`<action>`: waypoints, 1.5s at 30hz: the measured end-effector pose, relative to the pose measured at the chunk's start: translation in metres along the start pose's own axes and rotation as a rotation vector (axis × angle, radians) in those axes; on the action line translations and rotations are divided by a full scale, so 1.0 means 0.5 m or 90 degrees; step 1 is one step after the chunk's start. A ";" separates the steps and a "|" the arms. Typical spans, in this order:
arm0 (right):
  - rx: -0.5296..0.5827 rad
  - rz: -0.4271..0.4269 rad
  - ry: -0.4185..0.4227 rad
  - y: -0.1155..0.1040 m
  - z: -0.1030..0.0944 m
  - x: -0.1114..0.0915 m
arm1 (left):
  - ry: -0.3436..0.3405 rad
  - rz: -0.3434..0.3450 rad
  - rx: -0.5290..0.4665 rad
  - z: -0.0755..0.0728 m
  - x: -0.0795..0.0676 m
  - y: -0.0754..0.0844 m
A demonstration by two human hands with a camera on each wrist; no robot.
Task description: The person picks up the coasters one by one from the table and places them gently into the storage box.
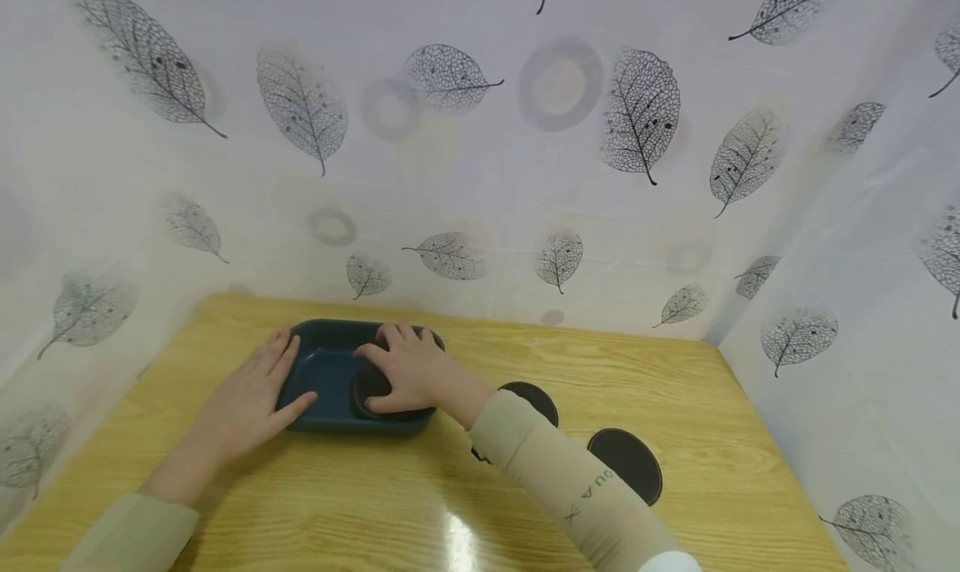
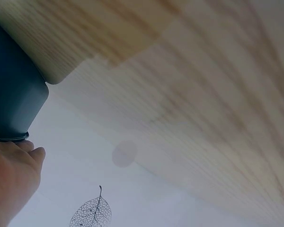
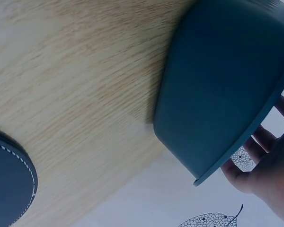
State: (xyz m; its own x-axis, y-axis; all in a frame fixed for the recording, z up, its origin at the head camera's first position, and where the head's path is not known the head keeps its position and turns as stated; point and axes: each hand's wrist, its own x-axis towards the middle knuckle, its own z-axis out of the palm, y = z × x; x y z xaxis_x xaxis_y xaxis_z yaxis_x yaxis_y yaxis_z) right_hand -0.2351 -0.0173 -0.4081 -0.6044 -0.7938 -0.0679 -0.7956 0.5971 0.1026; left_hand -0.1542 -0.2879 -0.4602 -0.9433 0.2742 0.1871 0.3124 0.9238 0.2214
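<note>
A dark blue rectangular tray (image 1: 318,372) with raised walls stands on the wood-grain table. My left hand (image 1: 243,397) rests against its left end, fingers straight along the rim and thumb reaching over the near left corner. My right hand (image 1: 416,372) reaches into the right half of the tray and grips a round dark coaster (image 1: 365,386) between thumb and fingers. Much of that coaster is hidden under the hand. In the right wrist view the tray's outer wall (image 3: 222,90) blocks the coaster, and the right hand's fingers (image 3: 258,144) show past the rim.
Two more dark round coasters lie on the table (image 1: 720,439) to the right: one (image 1: 538,398) partly behind the right sleeve, one (image 1: 626,464) nearer. The closer coaster has white edge stitching. A leaf-patterned white curtain (image 1: 495,180) hangs along the table's back and sides.
</note>
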 end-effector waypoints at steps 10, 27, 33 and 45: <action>-0.014 -0.004 0.016 0.008 -0.005 -0.016 | 0.010 -0.001 0.005 -0.001 0.002 0.006; -0.008 -0.012 0.031 0.055 -0.020 -0.091 | 0.017 0.010 0.004 0.002 0.001 0.001; 0.000 -0.008 0.026 0.068 -0.017 -0.123 | 0.033 0.018 0.003 0.009 -0.002 -0.002; 0.030 0.009 0.044 0.095 -0.007 -0.205 | 0.040 0.026 0.008 0.009 -0.001 -0.001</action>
State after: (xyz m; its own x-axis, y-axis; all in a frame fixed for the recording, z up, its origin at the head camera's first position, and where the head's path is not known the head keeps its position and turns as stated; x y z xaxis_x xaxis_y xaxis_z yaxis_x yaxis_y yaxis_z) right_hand -0.2108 0.0921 -0.3928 -0.6126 -0.7904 0.0024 -0.7891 0.6117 0.0564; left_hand -0.1543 -0.2875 -0.4650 -0.9210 0.2946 0.2548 0.3483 0.9157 0.2003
